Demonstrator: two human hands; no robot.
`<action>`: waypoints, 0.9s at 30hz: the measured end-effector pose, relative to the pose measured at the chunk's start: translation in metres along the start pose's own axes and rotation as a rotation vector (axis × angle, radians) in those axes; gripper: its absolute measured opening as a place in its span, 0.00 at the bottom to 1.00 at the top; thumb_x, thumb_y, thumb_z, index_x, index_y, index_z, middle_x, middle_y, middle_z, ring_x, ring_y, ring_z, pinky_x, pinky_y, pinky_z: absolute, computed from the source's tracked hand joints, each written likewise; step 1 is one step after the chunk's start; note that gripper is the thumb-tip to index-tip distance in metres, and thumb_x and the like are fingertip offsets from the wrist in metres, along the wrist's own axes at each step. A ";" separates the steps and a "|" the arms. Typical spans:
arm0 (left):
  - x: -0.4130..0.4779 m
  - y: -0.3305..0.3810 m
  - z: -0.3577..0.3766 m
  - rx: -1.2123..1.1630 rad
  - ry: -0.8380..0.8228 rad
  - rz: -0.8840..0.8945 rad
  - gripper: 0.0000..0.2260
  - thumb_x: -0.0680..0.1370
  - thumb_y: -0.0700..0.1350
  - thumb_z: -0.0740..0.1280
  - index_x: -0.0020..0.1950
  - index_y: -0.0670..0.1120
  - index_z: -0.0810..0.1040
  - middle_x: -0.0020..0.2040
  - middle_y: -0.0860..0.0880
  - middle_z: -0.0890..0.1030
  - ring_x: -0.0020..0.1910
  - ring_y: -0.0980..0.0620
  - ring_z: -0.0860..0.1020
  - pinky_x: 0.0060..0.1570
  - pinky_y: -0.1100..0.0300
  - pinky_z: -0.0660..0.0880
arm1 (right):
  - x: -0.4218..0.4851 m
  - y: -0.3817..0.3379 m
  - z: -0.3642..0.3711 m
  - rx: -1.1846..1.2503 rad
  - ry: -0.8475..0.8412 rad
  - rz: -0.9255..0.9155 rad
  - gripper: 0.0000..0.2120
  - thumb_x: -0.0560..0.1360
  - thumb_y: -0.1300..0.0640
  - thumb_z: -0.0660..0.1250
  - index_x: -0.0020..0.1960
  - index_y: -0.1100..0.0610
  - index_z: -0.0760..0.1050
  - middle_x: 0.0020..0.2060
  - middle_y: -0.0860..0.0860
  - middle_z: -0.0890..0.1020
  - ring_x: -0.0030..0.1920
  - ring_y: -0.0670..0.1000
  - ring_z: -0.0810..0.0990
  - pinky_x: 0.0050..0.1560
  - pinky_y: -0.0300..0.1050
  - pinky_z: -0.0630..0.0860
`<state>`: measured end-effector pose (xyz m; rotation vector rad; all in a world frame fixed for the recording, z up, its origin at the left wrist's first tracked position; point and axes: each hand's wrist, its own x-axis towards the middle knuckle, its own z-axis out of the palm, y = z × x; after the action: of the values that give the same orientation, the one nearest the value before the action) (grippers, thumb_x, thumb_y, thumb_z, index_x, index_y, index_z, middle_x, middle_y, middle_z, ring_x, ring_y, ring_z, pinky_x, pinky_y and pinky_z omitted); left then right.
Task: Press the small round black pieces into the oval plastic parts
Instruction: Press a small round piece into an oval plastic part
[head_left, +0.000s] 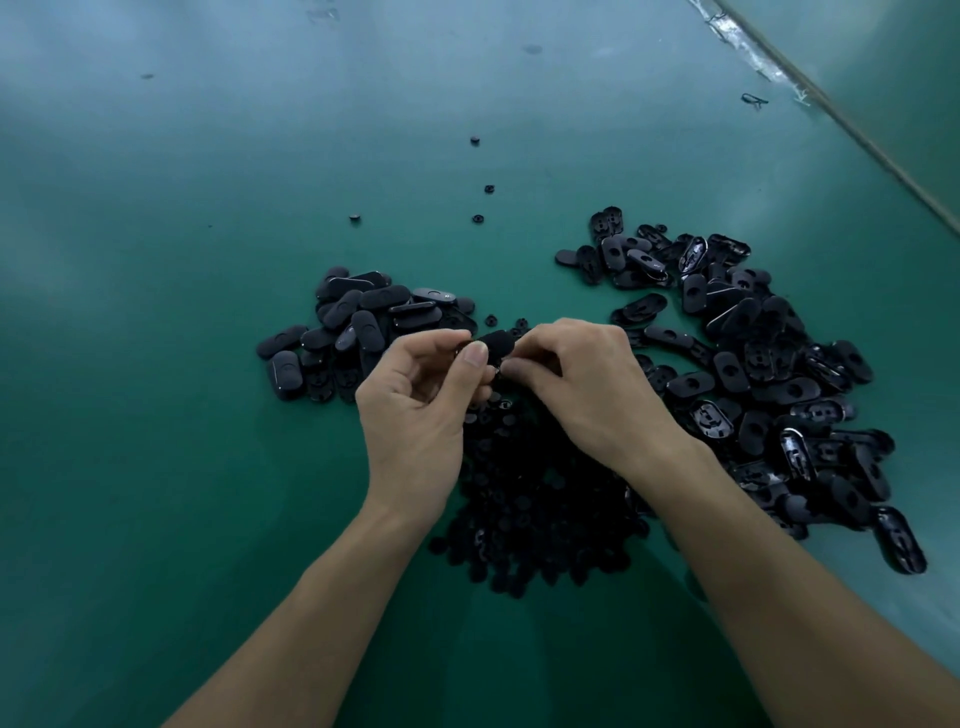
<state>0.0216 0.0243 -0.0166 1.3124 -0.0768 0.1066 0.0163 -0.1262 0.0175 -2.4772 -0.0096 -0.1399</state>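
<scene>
We log a green surface (156, 467) that carries everything.

Largest on it is a heap of ovals (753, 374) toward the right edge. Many show an open hole or the hollow underside, so we judge these unfilled.

Next is a heap of rounds (530, 509) toward the near edge, lying between the forearms and partly hidden by them.

A smaller heap (363, 322) sits left of centre. Its ovals lie smooth face up with holes that look plugged, and we judge these done. By our estimate the lesser share is finished and the bulk remains.

The left hand (415, 405) and right hand (582, 384) meet over the middle of the surface. Both have curled fingers and pinch one oval (496, 340) between them. We cannot tell whether a round already sits in it.

Four stray rounds (478, 219) lie toward the far edge, apart from one another.

Writing: none readable on parts or surface.
</scene>
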 end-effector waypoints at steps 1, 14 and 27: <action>0.000 0.000 0.000 0.002 0.005 0.002 0.05 0.77 0.40 0.73 0.51 0.46 0.81 0.41 0.49 0.86 0.41 0.51 0.85 0.43 0.63 0.80 | 0.000 0.000 -0.001 0.013 0.013 -0.003 0.06 0.79 0.52 0.70 0.51 0.52 0.84 0.45 0.46 0.83 0.46 0.46 0.80 0.52 0.49 0.79; 0.001 -0.003 -0.001 -0.005 0.046 -0.002 0.07 0.77 0.37 0.73 0.50 0.48 0.82 0.42 0.48 0.86 0.42 0.49 0.85 0.45 0.62 0.80 | -0.004 -0.020 -0.017 0.331 0.163 -0.034 0.05 0.76 0.60 0.73 0.49 0.52 0.85 0.41 0.43 0.85 0.42 0.41 0.83 0.47 0.36 0.80; -0.001 0.001 -0.001 0.043 -0.005 -0.003 0.07 0.76 0.34 0.73 0.49 0.45 0.81 0.39 0.50 0.84 0.39 0.56 0.83 0.42 0.66 0.79 | -0.007 -0.030 -0.007 0.331 0.116 0.014 0.06 0.75 0.64 0.72 0.48 0.54 0.82 0.35 0.43 0.83 0.35 0.38 0.82 0.38 0.26 0.74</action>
<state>0.0202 0.0251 -0.0158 1.3558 -0.0777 0.1028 0.0078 -0.1063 0.0408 -2.1358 0.0311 -0.2544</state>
